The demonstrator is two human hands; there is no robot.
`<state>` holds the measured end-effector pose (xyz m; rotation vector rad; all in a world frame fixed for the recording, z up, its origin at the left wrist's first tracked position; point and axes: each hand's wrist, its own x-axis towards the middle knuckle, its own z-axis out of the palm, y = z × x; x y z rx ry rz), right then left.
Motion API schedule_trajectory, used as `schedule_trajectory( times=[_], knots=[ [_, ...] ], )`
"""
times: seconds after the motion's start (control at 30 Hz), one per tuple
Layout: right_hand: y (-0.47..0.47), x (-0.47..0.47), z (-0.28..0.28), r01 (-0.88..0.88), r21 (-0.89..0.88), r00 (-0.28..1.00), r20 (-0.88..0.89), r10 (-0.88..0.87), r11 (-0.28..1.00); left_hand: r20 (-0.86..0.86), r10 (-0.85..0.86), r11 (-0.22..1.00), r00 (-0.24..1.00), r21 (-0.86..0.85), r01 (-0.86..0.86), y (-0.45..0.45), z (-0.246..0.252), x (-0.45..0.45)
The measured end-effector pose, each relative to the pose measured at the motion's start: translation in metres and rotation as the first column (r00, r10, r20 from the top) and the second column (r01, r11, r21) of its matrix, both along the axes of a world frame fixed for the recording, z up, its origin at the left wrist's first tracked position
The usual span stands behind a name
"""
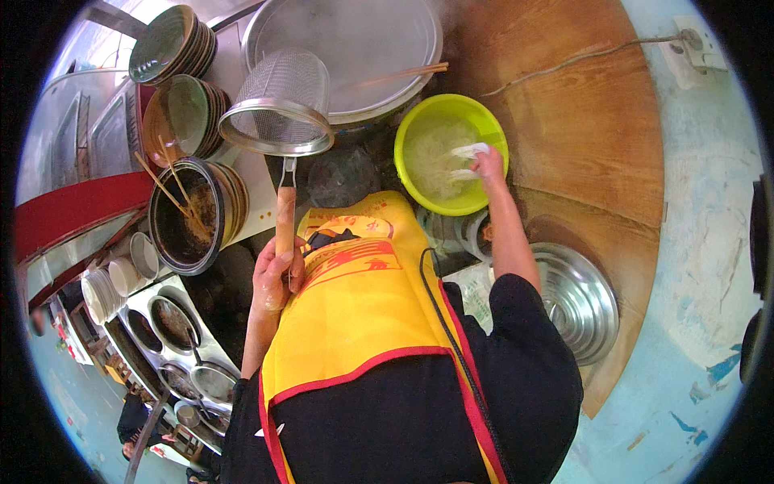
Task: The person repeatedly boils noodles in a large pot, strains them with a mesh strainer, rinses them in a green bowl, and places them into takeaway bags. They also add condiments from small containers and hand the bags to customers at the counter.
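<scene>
My left hand [279,273] grips the wooden handle of a deep wire-mesh noodle strainer [277,124], whose metal-rimmed basket is raised beside the big steaming pot [344,45]. My right hand [488,164] is over the right side of a lime-green plastic basin [402,142] and holds a whitish, soft-looking item [471,150]; whether it is cloth or something else I cannot tell. Pale strands, apparently noodles [436,158], lie in cloudy liquid in the basin. A pair of wooden chopsticks [417,71] rests across the rim of the pot.
Stacked bowls [163,45] stand at the left, near a dark pot [214,242] with chopsticks. Lower left are food containers [175,323] in a steel counter. A round metal lid [580,302] lies at right on the wooden board [586,121]. A person [134,417] is in the far lower left.
</scene>
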<state>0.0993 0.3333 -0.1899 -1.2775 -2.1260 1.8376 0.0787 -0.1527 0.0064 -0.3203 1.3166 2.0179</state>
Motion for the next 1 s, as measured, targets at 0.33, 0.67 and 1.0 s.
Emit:
schedule_trajectory(
  times=[0.33,0.67,1.0],
  knots=[
    [0.039,0.026,-0.128,-0.638,-0.01,0.574,0.661,0.484,0.77,0.037,0.049,0.989,0.998,-0.14,-0.044,0.016,0.002,0.008],
    [-0.006,-0.037,-0.206,-0.294,-0.288,0.864,0.328,0.383,0.911,0.177,0.102,0.967,0.979,-0.25,-0.056,0.036,0.0,0.012],
    [0.032,-0.02,-0.135,-0.86,-0.17,0.279,0.631,0.723,0.48,0.107,0.149,0.962,0.983,-0.247,-0.119,0.038,0.006,0.019]
  ],
)
